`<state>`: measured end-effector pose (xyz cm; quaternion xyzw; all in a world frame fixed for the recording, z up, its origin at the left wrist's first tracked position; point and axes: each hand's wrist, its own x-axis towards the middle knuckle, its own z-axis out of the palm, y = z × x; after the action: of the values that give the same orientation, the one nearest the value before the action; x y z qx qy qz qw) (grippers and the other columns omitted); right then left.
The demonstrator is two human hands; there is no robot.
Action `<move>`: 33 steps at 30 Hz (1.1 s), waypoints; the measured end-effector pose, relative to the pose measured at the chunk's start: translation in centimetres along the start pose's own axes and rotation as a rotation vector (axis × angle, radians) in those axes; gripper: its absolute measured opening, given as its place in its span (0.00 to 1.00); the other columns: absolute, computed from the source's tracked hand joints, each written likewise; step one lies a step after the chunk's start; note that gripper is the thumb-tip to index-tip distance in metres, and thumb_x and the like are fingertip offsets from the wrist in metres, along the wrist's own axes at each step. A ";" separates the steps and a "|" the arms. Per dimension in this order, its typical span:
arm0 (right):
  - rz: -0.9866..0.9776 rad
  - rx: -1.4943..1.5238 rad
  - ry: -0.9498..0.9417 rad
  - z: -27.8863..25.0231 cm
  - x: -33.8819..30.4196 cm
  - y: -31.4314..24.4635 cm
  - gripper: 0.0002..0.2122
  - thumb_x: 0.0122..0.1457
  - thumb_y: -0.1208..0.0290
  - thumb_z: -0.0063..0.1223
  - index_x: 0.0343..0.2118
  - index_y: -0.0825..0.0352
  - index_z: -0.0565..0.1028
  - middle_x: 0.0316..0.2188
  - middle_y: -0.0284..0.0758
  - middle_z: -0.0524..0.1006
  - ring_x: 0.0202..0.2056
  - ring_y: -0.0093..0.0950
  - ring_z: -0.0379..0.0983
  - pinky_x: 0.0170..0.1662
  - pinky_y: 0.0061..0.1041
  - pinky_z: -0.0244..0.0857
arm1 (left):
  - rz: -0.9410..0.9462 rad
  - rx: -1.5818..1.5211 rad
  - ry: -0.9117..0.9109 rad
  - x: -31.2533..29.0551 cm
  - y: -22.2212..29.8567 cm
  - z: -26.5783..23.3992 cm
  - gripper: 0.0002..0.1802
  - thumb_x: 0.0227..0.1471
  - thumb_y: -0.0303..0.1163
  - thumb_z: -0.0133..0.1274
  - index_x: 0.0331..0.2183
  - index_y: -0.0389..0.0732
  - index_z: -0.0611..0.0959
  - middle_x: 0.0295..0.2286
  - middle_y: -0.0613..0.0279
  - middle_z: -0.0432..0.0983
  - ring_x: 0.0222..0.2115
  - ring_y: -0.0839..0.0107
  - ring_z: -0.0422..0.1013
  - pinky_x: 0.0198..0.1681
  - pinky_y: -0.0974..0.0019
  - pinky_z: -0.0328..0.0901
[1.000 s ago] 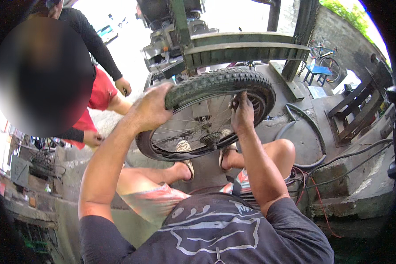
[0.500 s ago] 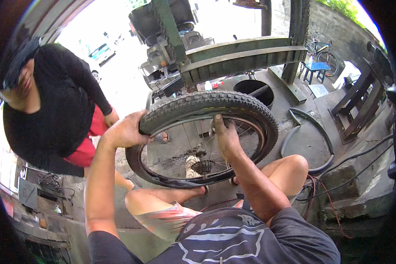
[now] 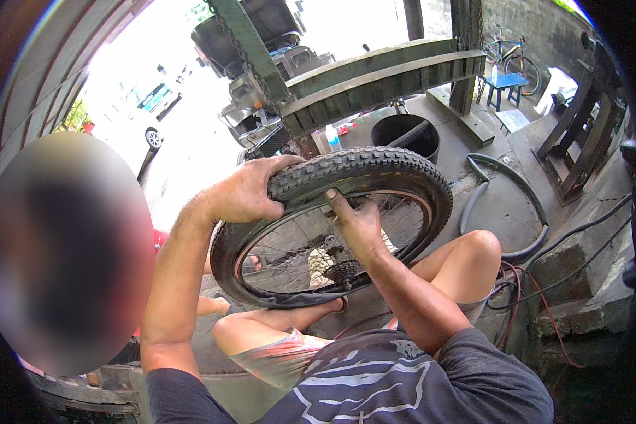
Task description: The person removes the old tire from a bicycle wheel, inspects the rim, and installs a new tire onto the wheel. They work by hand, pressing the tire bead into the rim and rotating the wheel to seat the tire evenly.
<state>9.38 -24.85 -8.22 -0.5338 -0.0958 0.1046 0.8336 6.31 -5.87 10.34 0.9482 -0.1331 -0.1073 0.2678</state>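
A bicycle wheel stands tilted above my knees, its knobby black tyre [image 3: 374,161] on a reddish-brown rim [image 3: 429,220]. My left hand [image 3: 251,191] is wrapped over the tyre's upper left, fingers across the tread and thumb on the sidewall. Inside the wheel's upper edge, my right hand [image 3: 360,225] presses its thumb against the tyre's inner edge beside the rim; its other fingers curl, partly hidden. Spokes and a dark sprocket cassette [image 3: 341,274] show at the wheel's middle. Along the lower edge a loose dark band [image 3: 297,300] sags below the rim.
A person [image 3: 67,254], blurred out, is close on the left. Beyond the wheel are a black bucket [image 3: 385,131] and a steel beam frame [image 3: 389,86]. On the right lie a grey curved loop [image 3: 540,212] and cables [image 3: 523,300]; a blue stool [image 3: 505,81] stands farther back.
My left hand has slid rightward along the tyre, nearer its top. My right thumb has shifted slightly left along the rim. The view has turned, and the person at left appears closer.
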 end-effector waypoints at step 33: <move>-0.567 -0.581 0.116 -3.4 -5.2 3.9 0.15 0.63 0.76 0.65 0.50 0.71 0.76 0.29 0.41 0.85 0.27 0.37 0.84 0.31 0.33 0.76 | -0.053 0.265 0.068 -1.2 1.9 2.0 0.41 0.36 0.36 0.74 0.53 0.33 0.81 0.45 0.40 0.82 0.49 0.46 0.78 0.57 0.52 0.69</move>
<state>5.02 -27.69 -13.44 -0.7044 -0.2175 -0.1911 0.6481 4.23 -8.04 9.82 0.9816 -0.1116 -0.0635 0.1414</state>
